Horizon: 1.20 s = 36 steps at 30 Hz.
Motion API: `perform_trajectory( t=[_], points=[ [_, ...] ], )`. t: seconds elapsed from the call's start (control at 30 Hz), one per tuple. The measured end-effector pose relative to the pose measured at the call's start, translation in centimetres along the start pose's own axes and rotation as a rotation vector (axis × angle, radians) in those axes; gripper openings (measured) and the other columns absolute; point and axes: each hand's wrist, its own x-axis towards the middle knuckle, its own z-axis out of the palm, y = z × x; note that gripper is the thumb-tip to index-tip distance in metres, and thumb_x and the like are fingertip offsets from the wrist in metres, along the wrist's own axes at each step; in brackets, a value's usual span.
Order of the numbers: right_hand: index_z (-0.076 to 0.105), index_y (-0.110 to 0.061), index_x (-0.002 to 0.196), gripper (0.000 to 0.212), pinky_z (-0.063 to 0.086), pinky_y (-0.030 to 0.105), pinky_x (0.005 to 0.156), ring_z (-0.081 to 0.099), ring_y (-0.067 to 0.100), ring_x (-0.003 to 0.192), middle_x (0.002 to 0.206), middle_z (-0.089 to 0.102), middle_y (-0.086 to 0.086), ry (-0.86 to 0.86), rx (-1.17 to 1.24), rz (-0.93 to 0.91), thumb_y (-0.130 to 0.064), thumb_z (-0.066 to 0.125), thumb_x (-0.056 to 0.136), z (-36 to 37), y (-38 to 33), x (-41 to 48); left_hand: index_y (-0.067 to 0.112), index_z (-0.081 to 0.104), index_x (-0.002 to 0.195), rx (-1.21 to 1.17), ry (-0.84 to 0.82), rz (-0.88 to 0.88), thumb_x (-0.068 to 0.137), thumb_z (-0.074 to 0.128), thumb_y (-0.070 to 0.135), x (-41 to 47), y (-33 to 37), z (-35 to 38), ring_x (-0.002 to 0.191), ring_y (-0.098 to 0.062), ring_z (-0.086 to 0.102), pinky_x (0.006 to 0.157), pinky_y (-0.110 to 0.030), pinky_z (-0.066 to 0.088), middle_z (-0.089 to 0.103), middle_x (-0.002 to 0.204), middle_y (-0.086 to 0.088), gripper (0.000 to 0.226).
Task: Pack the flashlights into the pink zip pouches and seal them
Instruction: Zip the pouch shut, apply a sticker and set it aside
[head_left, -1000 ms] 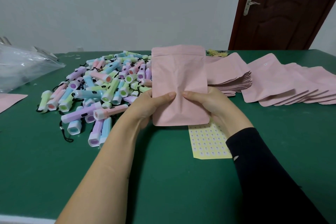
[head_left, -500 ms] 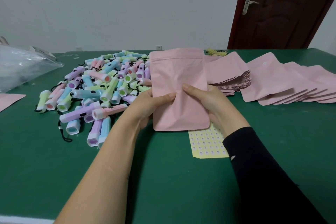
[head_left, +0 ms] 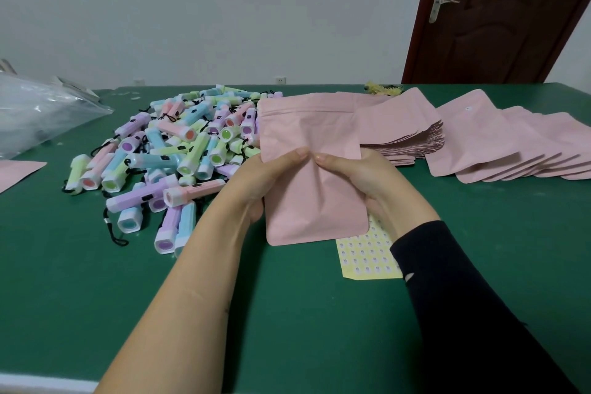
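The green table (head_left: 287,313) carries everything. On its left half a heap of pastel flashlights (head_left: 179,153) lies jumbled, black wrist cords tangled among them, just left of the person's left hand. To the right, a stack of flat pink pouches (head_left: 406,140) sits beside a fanned row of more pouches (head_left: 511,153).

Over the table's middle, one pink pouch (head_left: 313,137) is held upright between both hands (zip strip at the top, rounded corners at the bottom). It is matte pink and creased down the middle where the thumbs meet, and its upper half rises above the hands.

The left hand (head_left: 256,182) grips its left edge, thumb on the front face. The right hand (head_left: 364,176) grips the right edge likewise, and the two thumb tips nearly touch. Beneath the pouch's lower right corner lies a yellow sticker sheet (head_left: 367,256), partly covered by the right wrist.
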Motion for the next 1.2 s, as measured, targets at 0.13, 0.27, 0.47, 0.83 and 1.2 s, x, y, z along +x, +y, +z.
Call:
perform_trajectory(
  t=[0.13,0.27,0.47,0.83,1.2],
  points=[
    [0.074,-0.011,0.100,0.030,0.059,0.036,0.078,0.074,0.023,0.085,0.093,0.077,0.005,-0.016,0.024,-0.012,-0.020,0.084,0.073,0.0,0.1,-0.1,0.014,0.072,0.104,0.003,0.001,-0.025,0.064,0.083,0.033,-0.2,0.2,-0.1,0.082,-0.018,0.075,0.059,-0.023,0.057,0.077,0.096,-0.002,0.045],
    [0.074,-0.012,0.100,0.032,0.058,0.039,0.080,0.074,0.024,0.084,0.091,0.077,0.004,0.019,-0.014,-0.016,-0.020,0.085,0.071,0.1,0.2,0.0,0.012,0.072,0.103,0.013,0.024,-0.063,0.078,0.079,0.023,-0.2,0.0,0.1,0.079,-0.019,0.075,0.057,-0.024,0.056,0.077,0.094,-0.006,0.028],
    [0.075,-0.013,0.097,0.028,0.059,0.036,0.075,0.074,0.022,0.081,0.089,0.077,0.004,0.015,-0.007,-0.021,-0.023,0.085,0.072,0.2,0.1,-0.2,0.011,0.076,0.096,-0.012,0.040,-0.143,0.078,0.076,0.025,-0.1,0.1,0.2,0.077,-0.021,0.073,0.066,-0.026,0.056,0.076,0.093,-0.007,0.023],
    [0.074,-0.010,0.101,0.053,0.052,0.049,0.095,0.072,0.029,0.094,0.095,0.076,0.007,0.046,0.023,0.006,-0.025,0.087,0.052,1.0,0.2,0.2,0.016,0.073,0.079,0.000,0.087,-0.191,0.078,0.074,0.024,-0.2,0.3,0.6,0.057,-0.015,0.069,0.047,-0.018,0.051,0.074,0.073,-0.001,0.008],
    [0.069,-0.006,0.110,0.044,0.050,0.050,0.098,0.068,0.033,0.101,0.104,0.074,0.010,0.098,0.035,0.082,-0.014,0.083,0.069,1.3,0.1,0.4,0.012,0.075,0.097,0.115,0.143,-0.067,0.078,0.078,0.024,-0.1,0.4,-0.1,0.078,-0.018,0.073,0.065,-0.025,0.055,0.077,0.087,-0.002,0.023]
  ],
)
